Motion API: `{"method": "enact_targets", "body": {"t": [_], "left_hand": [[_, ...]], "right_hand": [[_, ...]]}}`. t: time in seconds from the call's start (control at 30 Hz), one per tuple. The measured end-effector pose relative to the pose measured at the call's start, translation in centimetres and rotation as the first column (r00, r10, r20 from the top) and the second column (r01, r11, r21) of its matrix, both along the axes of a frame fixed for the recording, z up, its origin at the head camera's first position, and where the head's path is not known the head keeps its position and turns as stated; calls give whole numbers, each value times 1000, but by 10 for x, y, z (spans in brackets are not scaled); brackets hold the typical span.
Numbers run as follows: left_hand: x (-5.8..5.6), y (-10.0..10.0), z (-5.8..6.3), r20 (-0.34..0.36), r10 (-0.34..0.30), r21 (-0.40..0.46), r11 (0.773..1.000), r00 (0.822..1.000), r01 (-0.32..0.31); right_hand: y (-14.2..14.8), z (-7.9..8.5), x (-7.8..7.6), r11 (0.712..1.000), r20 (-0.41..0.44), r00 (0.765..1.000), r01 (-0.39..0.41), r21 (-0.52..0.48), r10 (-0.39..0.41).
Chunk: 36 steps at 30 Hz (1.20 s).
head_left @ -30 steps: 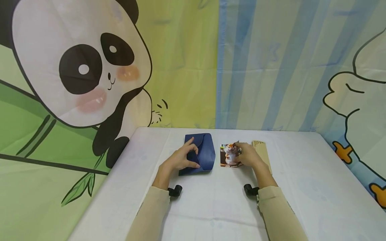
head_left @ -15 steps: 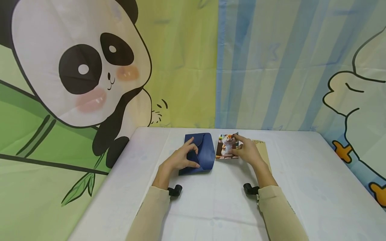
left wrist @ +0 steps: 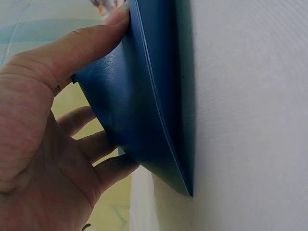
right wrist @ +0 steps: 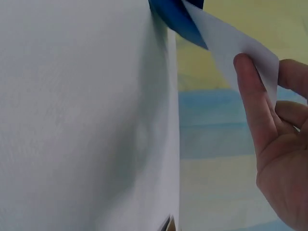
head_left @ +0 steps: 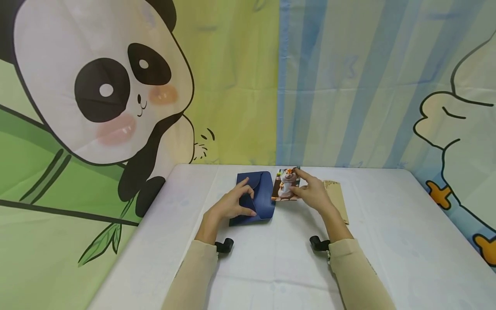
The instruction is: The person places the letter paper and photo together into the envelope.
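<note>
Left hand point(head_left: 229, 203): grip is clamping the blue envelope point(head_left: 265, 202) on the white-covered worktop point(head_left: 271, 275). Right hand point(head_left: 315, 194): grip is pinching the hamster picture card point(head_left: 284, 186), whose left edge is meeting the envelope's right side; can't tell if it's inside. Tan booklet point(head_left: 337, 199) is lying beside the right wrist.

Beige card point(head_left: 336, 202), brown pattern point(head_left: 332, 182) at its far end, lies on white-covered worktop point(head_left: 279, 267) nr far edge, R of ctr. Bkgd: yellow panel point(head_left: 232, 86) + blue-striped panel point(head_left: 341, 94) behind far edge, lg panda print point(head_left: 124, 112) beyond far L corner, green leaves point(head_left: 97, 245) off L edge, white cartoon fig point(head_left: 470, 150) w/ orange feet point(head_left: 441, 194) off R edge.
</note>
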<state>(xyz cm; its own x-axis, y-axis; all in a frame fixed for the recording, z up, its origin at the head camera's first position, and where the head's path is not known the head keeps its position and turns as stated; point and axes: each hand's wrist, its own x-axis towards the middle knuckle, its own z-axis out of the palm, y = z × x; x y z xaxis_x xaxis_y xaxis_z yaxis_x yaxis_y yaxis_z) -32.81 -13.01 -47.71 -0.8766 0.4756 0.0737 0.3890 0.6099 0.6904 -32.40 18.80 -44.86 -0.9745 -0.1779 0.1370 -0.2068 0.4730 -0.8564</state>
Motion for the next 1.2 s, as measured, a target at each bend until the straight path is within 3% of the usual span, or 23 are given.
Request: {"method": "enact_targets", "body": {"t": [0.13, 0.33, 0.73, 1.2], "left_hand": [[0, 0, 0, 1, 1, -1, 1000, 1000, -1], [0, 0, 1, 15, 7, 2, 1000, 1000, -7], [0, 0, 1, 20, 15, 5, 1000, 1000, -15], [0, 0, 1, 8, -1, 1, 1000, 1000, 1]], "right_hand": [[-8, 5, 3, 999, -9, 999, -54, -4, 54], [-15, 9, 6, 998, -7, 999, -46, 45, 47], [-19, 3, 3, 996, 10, 997, -76, 39, 76], [-29, -4, 4, 992, -36, 994, -97, 76, 100]]}}
